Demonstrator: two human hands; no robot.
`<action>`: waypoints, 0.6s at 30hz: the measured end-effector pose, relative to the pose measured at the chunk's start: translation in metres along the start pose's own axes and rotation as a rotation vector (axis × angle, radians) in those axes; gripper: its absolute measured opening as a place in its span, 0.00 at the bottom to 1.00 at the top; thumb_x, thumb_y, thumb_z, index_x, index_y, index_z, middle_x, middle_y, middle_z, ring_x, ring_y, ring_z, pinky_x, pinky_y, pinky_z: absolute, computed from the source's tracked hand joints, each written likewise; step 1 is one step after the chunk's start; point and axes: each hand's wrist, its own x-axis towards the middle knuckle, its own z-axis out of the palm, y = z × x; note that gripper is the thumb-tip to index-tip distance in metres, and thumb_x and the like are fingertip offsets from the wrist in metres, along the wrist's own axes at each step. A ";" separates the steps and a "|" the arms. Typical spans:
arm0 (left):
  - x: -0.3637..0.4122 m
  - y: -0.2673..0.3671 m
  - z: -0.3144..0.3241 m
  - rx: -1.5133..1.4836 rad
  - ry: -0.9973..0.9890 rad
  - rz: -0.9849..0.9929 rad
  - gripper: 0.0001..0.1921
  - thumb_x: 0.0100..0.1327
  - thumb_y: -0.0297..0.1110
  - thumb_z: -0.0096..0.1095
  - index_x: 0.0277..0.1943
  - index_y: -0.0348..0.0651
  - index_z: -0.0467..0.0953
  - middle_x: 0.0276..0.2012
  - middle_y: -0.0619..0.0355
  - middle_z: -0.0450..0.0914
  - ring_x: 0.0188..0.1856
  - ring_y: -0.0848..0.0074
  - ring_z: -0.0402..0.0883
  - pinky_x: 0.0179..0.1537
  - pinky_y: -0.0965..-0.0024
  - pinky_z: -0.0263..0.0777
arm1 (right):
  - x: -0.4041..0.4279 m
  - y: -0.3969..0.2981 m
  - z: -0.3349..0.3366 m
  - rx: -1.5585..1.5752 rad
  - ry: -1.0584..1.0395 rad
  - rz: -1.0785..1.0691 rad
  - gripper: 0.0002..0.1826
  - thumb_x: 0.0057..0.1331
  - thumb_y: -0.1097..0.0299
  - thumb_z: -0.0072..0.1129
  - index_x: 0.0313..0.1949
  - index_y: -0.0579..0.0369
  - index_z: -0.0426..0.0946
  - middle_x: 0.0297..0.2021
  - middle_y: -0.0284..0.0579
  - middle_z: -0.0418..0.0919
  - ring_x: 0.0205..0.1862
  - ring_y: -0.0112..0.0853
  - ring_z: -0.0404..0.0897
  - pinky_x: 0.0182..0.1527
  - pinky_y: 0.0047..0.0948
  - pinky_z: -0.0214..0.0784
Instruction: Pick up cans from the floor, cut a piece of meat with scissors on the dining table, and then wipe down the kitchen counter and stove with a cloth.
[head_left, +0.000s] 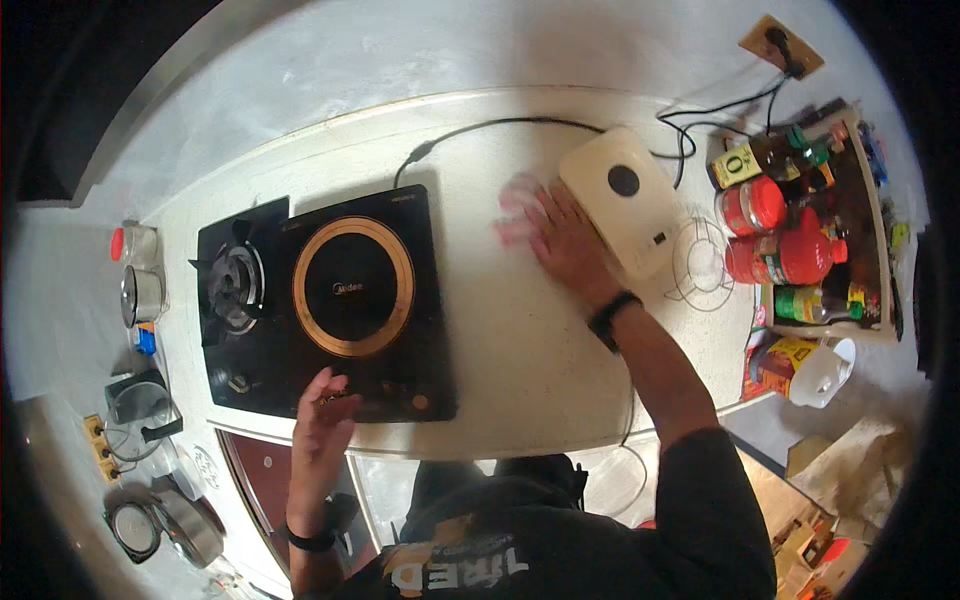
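Observation:
My left hand (324, 424) hovers over the front edge of a black Midea induction cooktop (444, 300) with a gold ring. Its fingers are loosely curled and apart, with nothing held. At the right, my right hand (564, 236) is blurred, fingers spread and empty, beside the left edge of a cream-white flat appliance (649, 221) bearing a black disc. Whether that hand touches the appliance or the counter, I cannot tell. A round wire rack (703, 262) lies right of the appliance.
A gas burner (234, 285) adjoins the cooktop on the left. A black cable (495, 124) runs behind along the white counter (502, 337). Red jars (750, 206) and sauce bottles (806, 304) crowd the right end. Jars (139, 244) and a rice cooker (187, 529) stand left.

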 end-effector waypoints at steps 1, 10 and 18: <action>0.003 0.002 0.006 -0.022 -0.079 0.037 0.32 0.56 0.13 0.47 0.64 0.43 0.55 0.56 0.56 0.65 0.52 0.72 0.71 0.55 0.71 0.63 | 0.023 -0.008 -0.007 0.085 0.041 -0.005 0.20 0.59 0.64 0.49 0.53 0.50 0.68 0.60 0.48 0.62 0.62 0.46 0.57 0.60 0.46 0.51; 0.069 0.020 0.112 -0.012 -0.597 0.170 0.28 0.61 0.20 0.51 0.64 0.40 0.55 0.56 0.54 0.64 0.54 0.74 0.68 0.54 0.72 0.63 | -0.069 -0.063 -0.066 0.086 -0.080 0.191 0.24 0.61 0.63 0.50 0.58 0.46 0.63 0.61 0.47 0.59 0.62 0.49 0.57 0.61 0.49 0.48; 0.147 -0.053 0.211 -0.143 -0.679 -0.028 0.24 0.65 0.29 0.49 0.63 0.41 0.57 0.55 0.55 0.65 0.54 0.74 0.67 0.53 0.73 0.62 | -0.173 0.003 -0.076 -0.220 0.011 0.538 0.25 0.62 0.62 0.48 0.59 0.48 0.62 0.58 0.52 0.63 0.59 0.50 0.61 0.59 0.50 0.52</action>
